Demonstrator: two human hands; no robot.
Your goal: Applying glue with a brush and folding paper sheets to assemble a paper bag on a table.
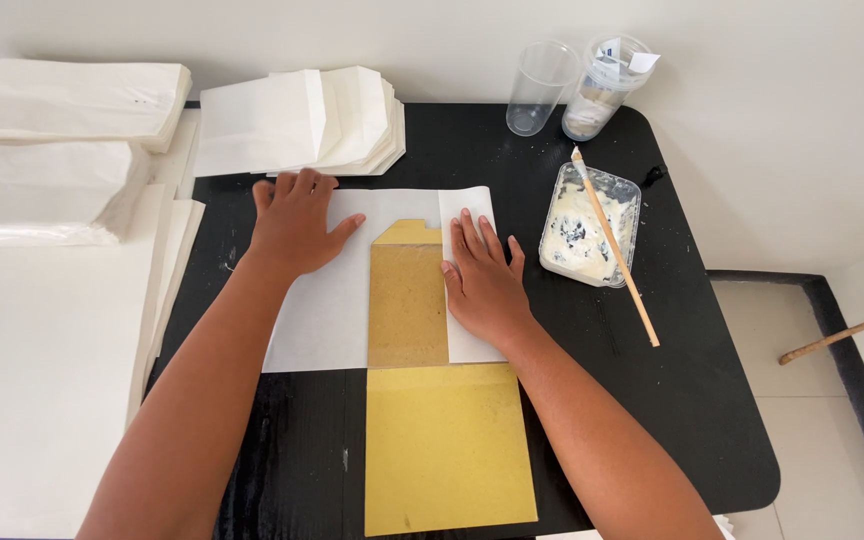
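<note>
Here both hands lie flat, palms down, on a white paper sheet (317,320) spread mid-table on the black table (692,400). The left hand (292,225) has its fingers spread and presses the sheet's left part near the far edge, gripping nothing. The right hand (482,280) has its fingers together and presses the sheet's folded right flap, also gripping nothing, just beside a brown cardboard template (407,305) that lies over the sheet's middle with a notched yellow top. The template runs toward the near edge into a wider yellow card panel (447,445), which reaches the table's near edge. At the far edge, left of centre, sits a fanned stack of folded white paper bags (297,125). More white bag stacks (62,150) lie off the table's left side on a white surface. Near the far right corner stand a clear empty plastic cup (540,88) and a second clear cup (607,85) with a pale label and whitish contents, possibly glue; hard to tell. Toward the right edge a clear rectangular tray (577,245) holds white paste, with a thin wooden stick (617,250) resting across it, its end on the table.
</note>
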